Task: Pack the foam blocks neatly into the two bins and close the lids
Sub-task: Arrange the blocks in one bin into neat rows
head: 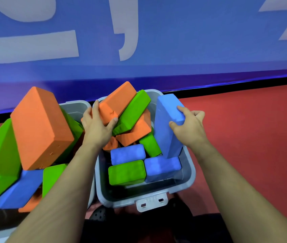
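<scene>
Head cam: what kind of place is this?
Probably a sports hall or indoor play area, though I can't be sure. The red floor looks like sports flooring, a big blue banner with white lettering runs along its edge, and the foam blocks fill grey bins.

Both arms are bare from the wrist to the bottom edge, with no sleeve. The left hand (pixel 98 126) and the right hand (pixel 190 128) wear no glove, ring or watch (fingernails are short and plain).
</scene>
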